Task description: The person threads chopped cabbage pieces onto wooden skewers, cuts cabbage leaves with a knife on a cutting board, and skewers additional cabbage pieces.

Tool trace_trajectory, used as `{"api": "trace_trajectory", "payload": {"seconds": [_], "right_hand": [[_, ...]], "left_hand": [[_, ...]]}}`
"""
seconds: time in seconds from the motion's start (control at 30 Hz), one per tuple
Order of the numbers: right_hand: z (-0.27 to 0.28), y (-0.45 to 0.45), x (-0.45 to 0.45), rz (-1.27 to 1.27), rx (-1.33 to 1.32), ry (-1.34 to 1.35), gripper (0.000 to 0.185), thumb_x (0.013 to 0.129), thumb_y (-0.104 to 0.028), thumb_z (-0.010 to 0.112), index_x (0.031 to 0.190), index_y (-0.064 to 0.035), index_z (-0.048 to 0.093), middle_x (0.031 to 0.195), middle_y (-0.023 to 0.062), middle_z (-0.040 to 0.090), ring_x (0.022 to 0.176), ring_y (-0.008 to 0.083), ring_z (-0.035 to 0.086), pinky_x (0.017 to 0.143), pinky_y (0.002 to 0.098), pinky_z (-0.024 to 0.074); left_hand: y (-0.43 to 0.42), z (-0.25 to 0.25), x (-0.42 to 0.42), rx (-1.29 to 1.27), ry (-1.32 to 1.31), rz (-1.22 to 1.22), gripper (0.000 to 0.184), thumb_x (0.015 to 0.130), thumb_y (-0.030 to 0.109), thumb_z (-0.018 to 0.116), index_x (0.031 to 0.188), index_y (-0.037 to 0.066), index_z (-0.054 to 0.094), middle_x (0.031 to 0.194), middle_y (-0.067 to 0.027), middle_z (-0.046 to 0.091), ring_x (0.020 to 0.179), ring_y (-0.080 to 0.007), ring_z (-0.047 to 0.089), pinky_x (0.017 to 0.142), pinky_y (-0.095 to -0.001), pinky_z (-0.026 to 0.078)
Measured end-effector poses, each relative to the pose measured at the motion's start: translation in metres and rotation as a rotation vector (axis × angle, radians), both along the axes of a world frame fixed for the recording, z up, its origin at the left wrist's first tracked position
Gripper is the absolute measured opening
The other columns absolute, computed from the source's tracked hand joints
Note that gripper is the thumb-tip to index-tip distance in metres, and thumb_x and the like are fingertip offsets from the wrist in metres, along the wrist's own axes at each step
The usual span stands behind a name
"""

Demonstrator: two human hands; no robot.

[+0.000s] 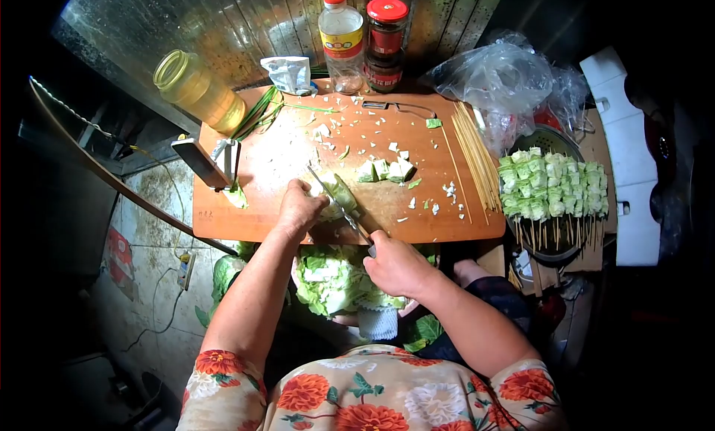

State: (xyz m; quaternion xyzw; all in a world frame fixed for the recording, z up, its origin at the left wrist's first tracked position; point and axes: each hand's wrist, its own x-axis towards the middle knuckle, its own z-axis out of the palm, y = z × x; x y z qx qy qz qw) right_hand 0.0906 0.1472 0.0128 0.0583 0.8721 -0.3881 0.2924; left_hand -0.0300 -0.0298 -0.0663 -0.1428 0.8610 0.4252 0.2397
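My right hand (400, 264) is closed round the handle of a knife (344, 214), whose narrow blade slants up and left over the wooden board (261, 226). The blade lies across a stack of pale green cabbage leaves (342, 194). My left hand (302, 206) presses on the leaves just left of the blade, fingers bent and closed on them. To the right of the knife sits a short row of cut cabbage pieces (383, 170). Below the board's front edge, a container holds a heap of loose cabbage leaves (331, 278).
Cabbage skewers (553, 184) rest over a metal bowl at the right. Bare bamboo sticks (475, 159) line the board's right edge. A jar of yellow liquid (201, 96), a clear bottle (342, 40) and red-lidded jars (386, 40) stand behind. A phone (199, 163) leans at the left.
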Motion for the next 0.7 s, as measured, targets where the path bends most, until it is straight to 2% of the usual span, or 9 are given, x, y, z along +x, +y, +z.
{"api": "trace_trajectory", "payload": {"seconds": [0.07, 0.27, 0.4, 0.5, 0.6, 0.63, 0.7], "right_hand": [[0.005, -0.001, -0.007, 0.011, 0.006, -0.036, 0.033, 0.084, -0.015, 0.052, 0.106, 0.0098, 0.049, 0.092, 0.0342, 0.062, 0.093, 0.0469, 0.061, 0.085, 0.0487, 0.0477], [-0.017, -0.006, -0.018, 0.027, 0.051, -0.095, 0.039, 0.085, -0.016, 0.048, 0.116, 0.0073, 0.049, 0.101, 0.0314, 0.062, 0.098, 0.0450, 0.061, 0.089, 0.0479, 0.0464], [-0.036, -0.021, -0.025, 0.004, 0.121, -0.126, 0.039, 0.086, -0.016, 0.045, 0.120, 0.0033, 0.047, 0.105, 0.0283, 0.063, 0.101, 0.0426, 0.061, 0.090, 0.0480, 0.0459], [-0.037, -0.021, -0.020, -0.013, 0.143, -0.074, 0.037, 0.087, -0.016, 0.045, 0.119, 0.0014, 0.048, 0.104, 0.0261, 0.064, 0.102, 0.0415, 0.061, 0.091, 0.0482, 0.0453], [-0.034, -0.018, -0.017, -0.023, 0.093, -0.055, 0.038, 0.088, -0.022, 0.049, 0.119, 0.0008, 0.050, 0.104, 0.0247, 0.064, 0.101, 0.0404, 0.061, 0.090, 0.0478, 0.0454], [-0.031, -0.017, -0.015, -0.022, 0.092, -0.058, 0.038, 0.088, -0.022, 0.049, 0.119, 0.0008, 0.050, 0.104, 0.0247, 0.064, 0.101, 0.0404, 0.061, 0.090, 0.0478, 0.0454], [-0.017, -0.014, -0.012, -0.094, 0.021, -0.011, 0.039, 0.088, -0.025, 0.051, 0.118, -0.0001, 0.051, 0.102, 0.0254, 0.064, 0.099, 0.0416, 0.061, 0.088, 0.0474, 0.0465]], "left_hand": [[-0.004, -0.008, -0.001, 0.008, 0.017, -0.013, 0.047, 0.074, 0.016, 0.072, 0.108, -0.003, 0.046, 0.086, -0.0172, 0.061, 0.076, -0.0237, 0.061, 0.069, -0.0347, 0.051], [-0.006, -0.018, 0.000, -0.009, 0.091, -0.024, 0.046, 0.073, 0.016, 0.072, 0.107, -0.003, 0.047, 0.088, -0.0179, 0.061, 0.080, -0.0265, 0.061, 0.073, -0.0352, 0.051], [-0.010, -0.024, 0.000, 0.037, 0.078, -0.001, 0.046, 0.073, 0.015, 0.072, 0.106, -0.002, 0.046, 0.087, -0.0172, 0.061, 0.077, -0.0254, 0.061, 0.071, -0.0350, 0.051], [-0.015, -0.019, -0.002, 0.167, 0.049, 0.111, 0.043, 0.073, 0.008, 0.072, 0.106, -0.001, 0.046, 0.085, -0.0144, 0.060, 0.072, -0.0201, 0.061, 0.061, -0.0317, 0.051], [-0.042, -0.013, -0.016, 0.067, 0.117, 0.149, 0.040, 0.078, 0.004, 0.067, 0.111, 0.003, 0.045, 0.093, -0.0149, 0.058, 0.073, -0.0180, 0.059, 0.057, -0.0297, 0.050], [-0.053, -0.019, -0.022, -0.015, 0.163, 0.101, 0.038, 0.079, 0.006, 0.067, 0.112, 0.003, 0.049, 0.093, -0.0156, 0.058, 0.070, -0.0161, 0.059, 0.056, -0.0277, 0.050], [-0.074, -0.053, -0.034, -0.247, 0.290, -0.054, 0.038, 0.078, 0.011, 0.069, 0.112, 0.004, 0.054, 0.099, -0.0176, 0.059, 0.080, -0.0217, 0.060, 0.069, -0.0328, 0.052]]}}
